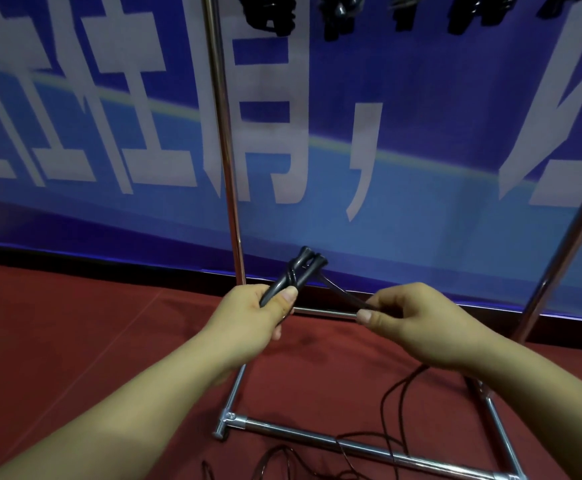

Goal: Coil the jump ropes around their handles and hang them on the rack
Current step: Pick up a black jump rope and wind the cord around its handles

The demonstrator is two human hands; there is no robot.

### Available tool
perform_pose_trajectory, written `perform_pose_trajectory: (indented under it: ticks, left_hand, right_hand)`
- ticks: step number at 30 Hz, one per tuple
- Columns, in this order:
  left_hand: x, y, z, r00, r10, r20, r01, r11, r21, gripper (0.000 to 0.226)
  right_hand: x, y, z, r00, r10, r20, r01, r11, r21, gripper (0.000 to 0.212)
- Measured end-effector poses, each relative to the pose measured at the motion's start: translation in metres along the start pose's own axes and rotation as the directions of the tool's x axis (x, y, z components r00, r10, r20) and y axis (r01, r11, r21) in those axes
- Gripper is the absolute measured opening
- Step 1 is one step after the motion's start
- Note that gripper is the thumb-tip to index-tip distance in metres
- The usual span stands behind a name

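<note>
Being held up in front of a blue banner (421, 202) with large white characters, a pair of black jump rope handles (294, 275) is being gripped side by side in the left hand (258, 315). The fingers of that hand are being curled round the lower ends of the handles, with the thumb (288, 296) being pressed along their side, and the handles are being tilted up and to the right, away from the person. One turn of black rope (343, 295) is being seen crossing the handles near their upper ends. From there the rope is being stretched taut down to the right hand (407, 315), where it is being pinched between the thumb and the curled fingers. Both hands are being held above the floor (75, 341), which is being covered by a dark red carpet.

Behind and around the hands, a chrome rack (225, 140) is being shown standing on the carpet: one upright pole is rising just behind the left hand, a second pole is leaning up along the right edge, and the base bars are lying below the forearms. The loose length of rope is being left trailing in loops on the floor near the front base bar, partly across it. Along the top edge, several dark coiled bundles (270, 12) are being seen hanging at the height of the rack's top; blur is keeping their detail from being made out.
</note>
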State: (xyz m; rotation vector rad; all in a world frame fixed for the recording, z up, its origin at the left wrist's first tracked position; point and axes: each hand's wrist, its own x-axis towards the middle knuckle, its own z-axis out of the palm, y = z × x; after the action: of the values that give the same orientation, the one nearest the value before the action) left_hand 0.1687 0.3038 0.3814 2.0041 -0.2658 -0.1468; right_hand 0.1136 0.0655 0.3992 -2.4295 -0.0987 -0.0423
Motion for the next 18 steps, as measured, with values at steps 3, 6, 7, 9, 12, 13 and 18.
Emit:
perform_pose_trajectory:
  ticks: [3,6,7,9,12,13,18]
  left_hand:
    - [0.002,-0.005,-0.002,1.000,-0.003,-0.022,0.005,0.996,0.086,0.039]
    - [0.005,-0.010,-0.002,0.999,-0.004,-0.045,0.010,0.992,0.125,0.039]
    - [0.006,-0.011,-0.001,0.999,-0.005,-0.048,0.012,0.989,0.147,0.040]
    - [0.008,-0.014,0.000,0.999,-0.012,-0.048,0.021,0.980,0.197,0.040]
    - [0.010,-0.019,0.001,0.999,-0.037,-0.017,0.040,0.966,0.256,0.042]
    - [0.010,-0.019,0.001,0.999,-0.043,0.007,0.039,0.960,0.277,0.041]
    - [0.004,-0.017,0.003,0.976,-0.099,0.196,0.024,0.936,0.350,0.034]
  right_hand:
    - [-0.001,-0.004,-0.002,0.999,0.046,-0.004,-0.045,0.994,0.100,0.023]
    - [-0.001,-0.006,-0.003,0.995,0.096,0.022,-0.098,0.978,0.182,0.029]
    - [-0.001,-0.007,-0.002,0.994,0.103,0.035,-0.108,0.972,0.210,0.030]
    - [-0.002,-0.009,0.001,0.991,0.115,0.065,-0.129,0.948,0.289,0.032]
    - [-0.003,-0.011,0.005,0.987,0.139,0.081,-0.160,0.898,0.410,0.035]
    - [-0.003,-0.012,0.005,0.987,0.142,0.080,-0.163,0.884,0.439,0.036]
    - [-0.003,-0.010,0.006,0.987,0.157,0.032,-0.149,0.828,0.541,0.039]
